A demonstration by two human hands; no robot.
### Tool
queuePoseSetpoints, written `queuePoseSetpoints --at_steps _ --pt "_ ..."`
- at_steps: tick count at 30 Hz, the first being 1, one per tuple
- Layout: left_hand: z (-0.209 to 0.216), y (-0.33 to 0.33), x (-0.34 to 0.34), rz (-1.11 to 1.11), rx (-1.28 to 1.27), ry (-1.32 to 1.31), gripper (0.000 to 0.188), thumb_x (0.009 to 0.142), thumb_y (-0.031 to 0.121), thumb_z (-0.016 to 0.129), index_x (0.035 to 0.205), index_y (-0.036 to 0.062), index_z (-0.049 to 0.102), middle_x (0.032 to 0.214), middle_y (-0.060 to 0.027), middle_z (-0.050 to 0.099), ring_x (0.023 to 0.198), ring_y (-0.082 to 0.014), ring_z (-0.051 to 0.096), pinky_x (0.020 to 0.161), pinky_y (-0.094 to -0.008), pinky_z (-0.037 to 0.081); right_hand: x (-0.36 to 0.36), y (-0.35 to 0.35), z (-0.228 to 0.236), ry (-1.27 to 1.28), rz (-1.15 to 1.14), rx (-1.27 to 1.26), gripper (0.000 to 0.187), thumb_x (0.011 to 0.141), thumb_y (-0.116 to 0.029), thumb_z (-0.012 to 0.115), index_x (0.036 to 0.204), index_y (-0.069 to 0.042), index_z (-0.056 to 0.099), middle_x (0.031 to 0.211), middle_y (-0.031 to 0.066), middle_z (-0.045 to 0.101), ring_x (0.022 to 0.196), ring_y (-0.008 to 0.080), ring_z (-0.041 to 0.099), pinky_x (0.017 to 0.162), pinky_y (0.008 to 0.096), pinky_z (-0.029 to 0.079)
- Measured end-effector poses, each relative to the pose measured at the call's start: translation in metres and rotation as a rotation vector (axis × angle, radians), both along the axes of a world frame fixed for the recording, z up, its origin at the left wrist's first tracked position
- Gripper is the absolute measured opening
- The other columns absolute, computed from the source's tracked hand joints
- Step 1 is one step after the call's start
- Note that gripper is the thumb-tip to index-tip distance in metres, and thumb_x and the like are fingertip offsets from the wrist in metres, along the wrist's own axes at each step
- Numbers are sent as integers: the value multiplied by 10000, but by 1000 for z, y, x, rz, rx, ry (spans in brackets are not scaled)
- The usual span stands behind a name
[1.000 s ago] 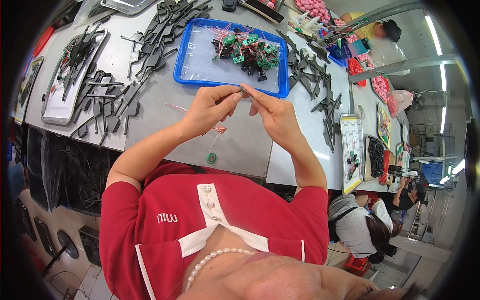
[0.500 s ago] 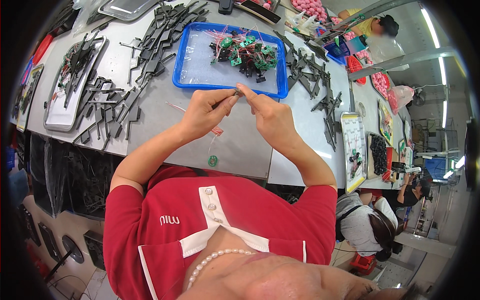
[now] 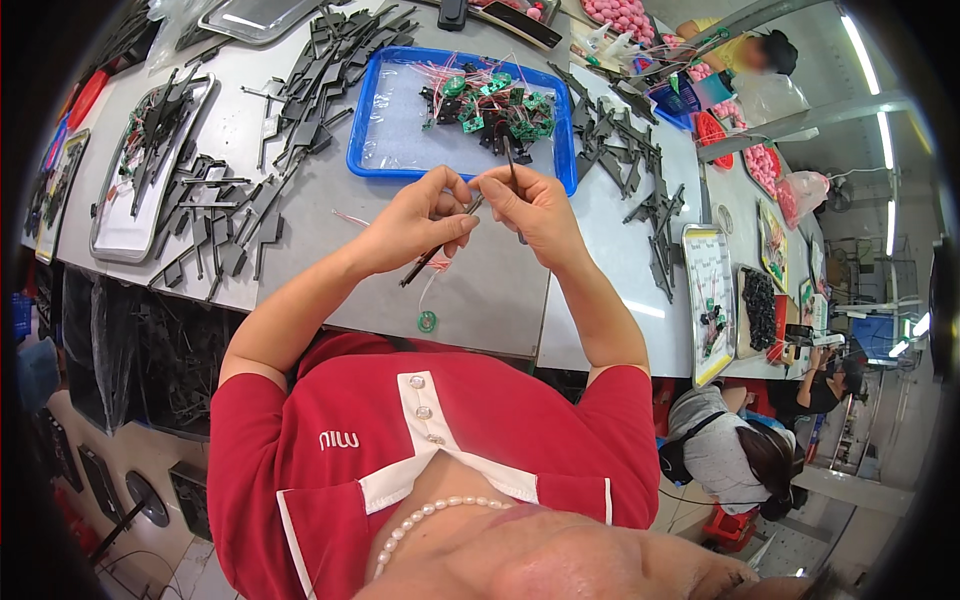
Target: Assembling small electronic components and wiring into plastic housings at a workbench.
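Observation:
Over the table, my left hand (image 3: 425,222) is closed on a narrow black plastic part (image 3: 425,262) that slants down toward me. Beside it, a small round green circuit board (image 3: 427,321) lies near the table's front edge, with thin pale and reddish wires leading up under the hand. Close by, my right hand (image 3: 530,212) grips a slim dark stick-like tool (image 3: 514,172), its tip pointing away from me over the tray's near rim. The fingertips of both hands nearly meet. Just beyond them is a blue tray (image 3: 400,172) holding a tangled heap of wired green circuit boards (image 3: 490,105).
Black plastic parts (image 3: 300,110) lie in a long pile left of the tray, and more (image 3: 625,150) lie on its right. A metal tray (image 3: 115,232) with parts stands at far left, a white tray (image 3: 705,260) at right. Other people (image 3: 725,440) sit nearby.
My hands have come slightly nearer and turned. The black part now shows below my left hand, and the slim dark tool is visible in my right hand.

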State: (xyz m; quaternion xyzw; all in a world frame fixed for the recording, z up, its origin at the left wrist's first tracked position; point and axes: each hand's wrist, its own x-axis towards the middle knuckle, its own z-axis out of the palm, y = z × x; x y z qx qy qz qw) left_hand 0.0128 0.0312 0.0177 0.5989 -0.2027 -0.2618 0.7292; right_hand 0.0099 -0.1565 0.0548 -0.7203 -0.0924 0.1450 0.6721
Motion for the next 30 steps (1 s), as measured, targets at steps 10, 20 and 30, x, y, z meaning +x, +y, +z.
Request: queuePoseSetpoints --at_steps 10,20,30 --pt "-8 8 -3 -45 -236 452 242 868 141 583 1043 12 476 767 -57 581 583 -86 524 474 -217 404 13 -7 -14 42 -144 104 218 913 -226 547 923 -14 599 645 -37 476 543 20 371 489 166 280" --pt "-12 9 1 -63 -336 486 126 872 84 554 965 29 490 768 -52 544 511 -49 359 436 -198 242 -4 -11 -17 -834 -24 -471 235 728 51 649 917 -88 649 825 66 612 697 196 613 578 271 491" --pt "-11 8 -4 -46 -249 487 121 871 111 565 922 33 488 730 -41 529 506 -51 369 433 -199 249 -4 -17 -9 -1051 212 -681 319 670 79 616 935 -91 666 864 54 627 716 177 613 592 267 495"
